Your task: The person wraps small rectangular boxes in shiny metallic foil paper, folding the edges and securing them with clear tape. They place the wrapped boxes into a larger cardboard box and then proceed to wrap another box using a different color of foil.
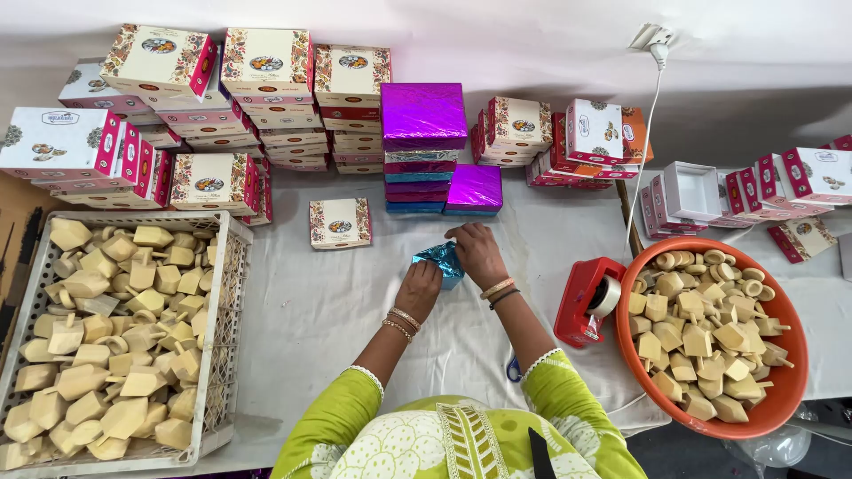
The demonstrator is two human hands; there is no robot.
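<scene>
Currently both hands bear on one small package wrapped in blue foil (pixel 441 261), which lies on the white cloth-covered table (pixel 319 310) directly ahead of the person. The left hand (pixel 419 290) sits on the near-left corner of the package, fingers curled down onto the foil. The right hand (pixel 477 254) covers the right and far side, fingers spread and pressed flat on the wrap. Whether either hand pinches a fold cannot be told. The package lies between the two sets of fingertips, touching both; neither hand is clearly nearer. Its long axis cannot be judged under the hands.

Left of the fingers the cloth lies bare as far as the white crate of wooden pieces (pixel 226 266). Right of the fingers, well apart, stand a red tape dispenser (pixel 586 302) and an orange basin of wooden pieces (pixel 781 390). Just beyond the fingers lies a single printed box (pixel 340 222), and farther on a stack of purple foil-wrapped boxes (pixel 424 115).
</scene>
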